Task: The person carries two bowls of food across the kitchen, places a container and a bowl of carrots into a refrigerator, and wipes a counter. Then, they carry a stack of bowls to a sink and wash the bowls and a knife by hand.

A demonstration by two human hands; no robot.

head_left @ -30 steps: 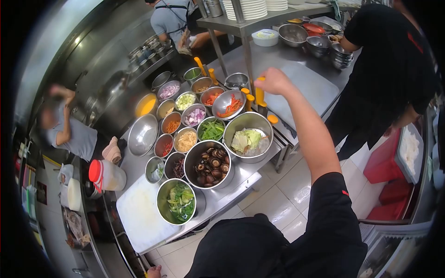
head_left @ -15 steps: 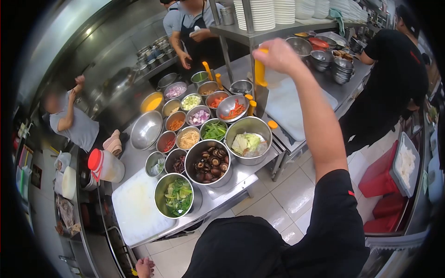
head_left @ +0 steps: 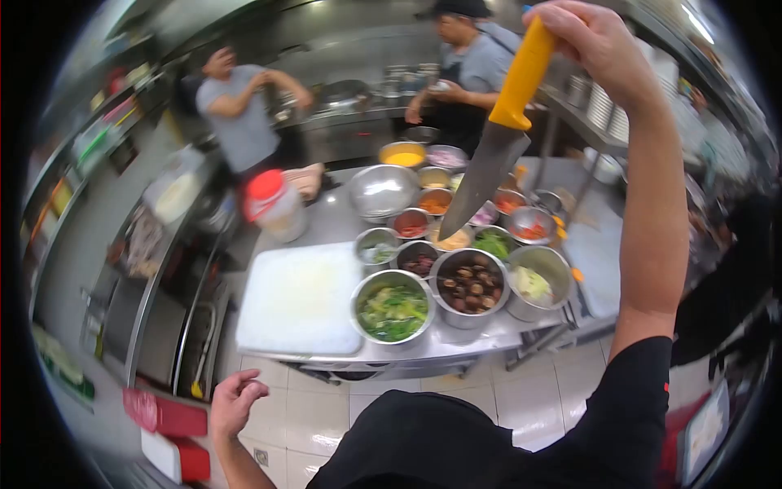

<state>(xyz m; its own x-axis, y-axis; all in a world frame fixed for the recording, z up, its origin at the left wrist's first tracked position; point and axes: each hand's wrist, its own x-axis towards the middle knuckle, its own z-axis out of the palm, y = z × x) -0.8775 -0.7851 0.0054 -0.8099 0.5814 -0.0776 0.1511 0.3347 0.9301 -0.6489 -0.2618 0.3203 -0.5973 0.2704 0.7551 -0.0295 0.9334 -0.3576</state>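
Note:
My right hand [head_left: 593,42] is raised high at the upper right, gripping the yellow handle of a kitchen knife [head_left: 492,163]. The blade hangs point down and to the left, above metal pots of cut food. Low on the left, my left hand [head_left: 235,401] holds nothing, its fingers loosely apart, near the table's front edge. Closest to it on the table is a white cutting board [head_left: 301,297]. Beside the board stand a pot of green vegetables [head_left: 394,314], a pot of mushrooms [head_left: 469,283] and a pot of cabbage [head_left: 533,285].
A red-lidded plastic container [head_left: 275,208] stands behind the board. An upturned-looking metal bowl [head_left: 384,191] and several small food pots crowd the table's back. Another white board [head_left: 595,261] lies at right. Two people in grey shirts [head_left: 244,118] are across the table. Red bins [head_left: 183,417] sit lower left.
The view has swung left. My right hand has brought the knife, earlier beside the right-hand board, over the pots with its blade in sight. My left hand has come further into view.

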